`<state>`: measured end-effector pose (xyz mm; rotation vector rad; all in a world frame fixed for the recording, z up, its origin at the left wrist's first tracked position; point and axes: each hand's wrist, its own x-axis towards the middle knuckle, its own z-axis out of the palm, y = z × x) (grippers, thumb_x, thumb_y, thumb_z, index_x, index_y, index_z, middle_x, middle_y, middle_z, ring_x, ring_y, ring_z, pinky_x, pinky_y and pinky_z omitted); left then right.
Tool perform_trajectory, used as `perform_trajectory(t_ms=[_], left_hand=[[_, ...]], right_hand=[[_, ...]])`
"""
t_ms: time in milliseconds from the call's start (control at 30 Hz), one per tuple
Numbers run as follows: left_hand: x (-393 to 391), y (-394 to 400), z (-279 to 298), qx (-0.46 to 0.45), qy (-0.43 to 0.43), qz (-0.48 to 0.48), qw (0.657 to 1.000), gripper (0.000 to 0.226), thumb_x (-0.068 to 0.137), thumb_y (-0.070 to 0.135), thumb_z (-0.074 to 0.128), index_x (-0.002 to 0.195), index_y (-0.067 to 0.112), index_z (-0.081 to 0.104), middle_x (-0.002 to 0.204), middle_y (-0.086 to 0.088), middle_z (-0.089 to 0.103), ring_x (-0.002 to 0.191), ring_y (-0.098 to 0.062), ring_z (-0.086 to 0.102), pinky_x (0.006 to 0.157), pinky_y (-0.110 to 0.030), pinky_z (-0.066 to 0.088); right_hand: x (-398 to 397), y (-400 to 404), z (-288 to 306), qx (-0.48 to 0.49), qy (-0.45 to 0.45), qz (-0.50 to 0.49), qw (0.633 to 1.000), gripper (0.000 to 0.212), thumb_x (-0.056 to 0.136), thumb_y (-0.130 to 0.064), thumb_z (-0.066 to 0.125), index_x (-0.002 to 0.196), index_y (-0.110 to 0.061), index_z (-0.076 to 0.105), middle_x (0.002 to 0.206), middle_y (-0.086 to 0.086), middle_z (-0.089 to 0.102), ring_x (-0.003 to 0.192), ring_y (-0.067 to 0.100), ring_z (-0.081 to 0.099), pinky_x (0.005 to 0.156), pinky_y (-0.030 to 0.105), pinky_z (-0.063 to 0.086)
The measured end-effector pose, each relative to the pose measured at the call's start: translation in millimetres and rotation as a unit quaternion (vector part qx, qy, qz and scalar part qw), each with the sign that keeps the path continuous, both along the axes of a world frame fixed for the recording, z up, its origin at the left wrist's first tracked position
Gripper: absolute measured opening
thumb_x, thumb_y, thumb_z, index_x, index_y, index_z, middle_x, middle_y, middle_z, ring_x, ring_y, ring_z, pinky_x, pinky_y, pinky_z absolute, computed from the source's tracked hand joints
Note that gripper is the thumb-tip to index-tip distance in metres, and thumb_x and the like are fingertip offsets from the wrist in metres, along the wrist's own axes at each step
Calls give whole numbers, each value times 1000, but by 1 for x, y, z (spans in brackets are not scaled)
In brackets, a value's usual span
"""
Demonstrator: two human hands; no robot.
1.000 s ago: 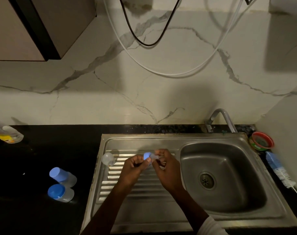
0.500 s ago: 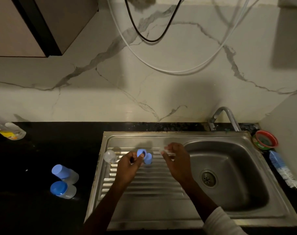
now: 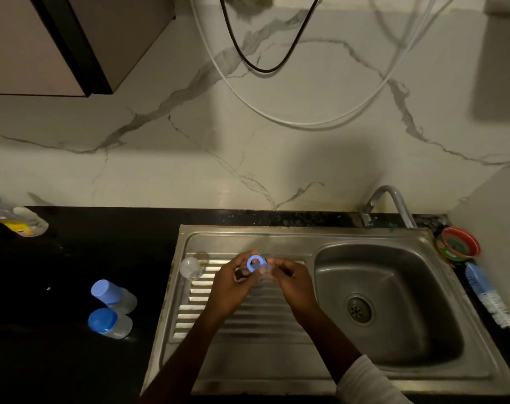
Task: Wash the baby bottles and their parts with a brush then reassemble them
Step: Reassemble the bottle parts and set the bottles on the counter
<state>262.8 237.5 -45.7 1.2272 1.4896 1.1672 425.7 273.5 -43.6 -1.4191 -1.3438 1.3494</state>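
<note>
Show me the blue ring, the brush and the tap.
blue ring [image 3: 254, 264], head view, on its left rim.
brush [image 3: 481, 287], head view, on the blue handle.
tap [image 3: 389, 193], head view, on the spout's bend.

Dim light; marble-veined wall [image 3: 277, 158], black counter [image 3: 58, 360], perhaps cabinet [image 3: 29, 45].

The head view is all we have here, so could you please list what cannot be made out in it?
- Head view: the clear part behind the blue ring is mostly hidden by the left hand and right hand.
- Head view: the bottle brush has its handle end cut off by the right edge.
- Head view: the clear bottle at far left is dim and blurred; its label is unreadable.
</note>
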Motion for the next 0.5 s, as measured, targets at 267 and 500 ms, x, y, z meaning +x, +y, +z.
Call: perform_trajectory(t_ms=[267,500], left_hand=[[5,2,-1,62,67,13,996,46,83,36,82,127,35,67,117,28,69,108,3,66,88,-17,55],[-1,3,-4,62,37,-3,997,51,83,32,82,131,27,67,122,18,71,115,-3,66,94,-20,54]], right_hand=[[-4,0,13,-84,92,-26,992,24,89,-11,73,110,-23,71,102,-2,77,94,18,72,66,20,54],[2,-1,12,-221,202,-55,952,25,91,-16,71,114,-24,68,101,10,75,84,19,71,63,29,54]])
